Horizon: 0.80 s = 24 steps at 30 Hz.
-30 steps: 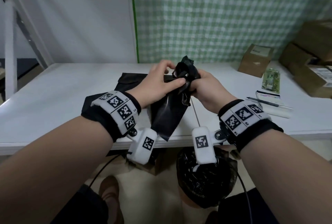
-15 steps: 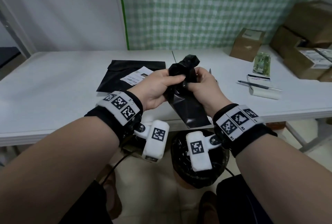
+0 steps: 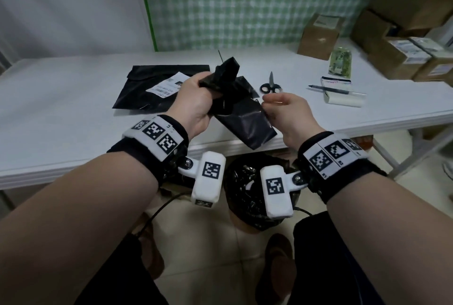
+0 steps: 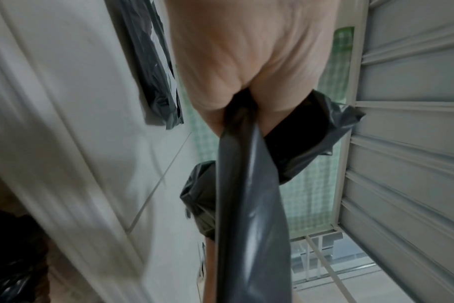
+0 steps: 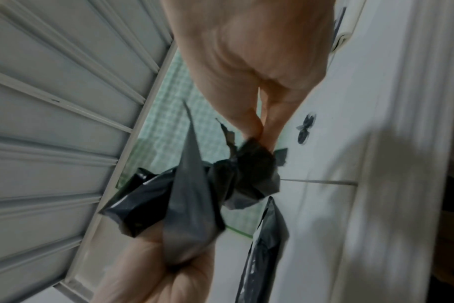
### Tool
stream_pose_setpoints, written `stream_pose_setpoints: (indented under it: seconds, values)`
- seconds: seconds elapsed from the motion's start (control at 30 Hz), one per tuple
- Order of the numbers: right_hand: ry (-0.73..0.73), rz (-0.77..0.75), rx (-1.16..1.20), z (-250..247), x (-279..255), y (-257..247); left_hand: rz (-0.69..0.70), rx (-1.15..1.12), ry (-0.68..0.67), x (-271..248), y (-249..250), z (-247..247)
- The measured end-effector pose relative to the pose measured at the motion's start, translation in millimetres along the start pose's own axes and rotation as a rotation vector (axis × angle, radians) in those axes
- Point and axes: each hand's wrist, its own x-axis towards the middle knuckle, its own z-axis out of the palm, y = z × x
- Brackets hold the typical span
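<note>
Left hand point(image 3: 193, 101): fingers squeeze the scrunched top of the black bag point(image 3: 245, 121).
Right hand point(image 3: 286, 113): fingers pinch its edge — just beside.
Black bag: over the tabletop point(image 3: 73, 113) edge, slanting down to the right.

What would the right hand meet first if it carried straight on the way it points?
The right hand points forward-left and pinches the crumpled black plastic bag, so it would press into that first, then probably the left hand. The black-handled scissors seem lower, on the white table; depth is unclear.
</note>
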Motion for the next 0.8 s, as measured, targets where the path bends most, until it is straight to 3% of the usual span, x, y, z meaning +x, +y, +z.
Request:
stream_pose_setpoints:
  seconds: [0.1,0.2,0.3,0.4,0.57,0.67,0.8]
  values:
    - [-0.161,0.252,-0.108,-8.3,-7.3,6.4,0.048,0.017,0.015,-10.0,-12.3,11.5]
    - [-0.372,0.464,-0.005,-19.1,-8.1,14.4,0.197,0.294,-0.105,-19.3,-33.4,13.4]
    - [-0.43,0.505,-0.006,-30.2,-9.2,22.4,0.414,0.812,-0.307,-27.7,-56.4,14.9]
    - [-0.518,0.513,-0.125,-44.6,-10.7,35.9,0.485,1.116,-0.447,-35.8,-79.8,19.8]
    - [-0.591,0.509,-0.21,-63.1,-7.9,73.0,0.436,1.241,-0.61,-32.8,-122.5,13.8]
    - [-0.463,0.473,-0.375,-60.6,5.9,102.4,0.332,1.263,-0.714,-22.0,-149.8,7.6]
    - [-0.264,0.373,-0.8,-62.8,34.1,151.8,0.041,1.307,-0.762,-9.1,-180.9,-8.6]
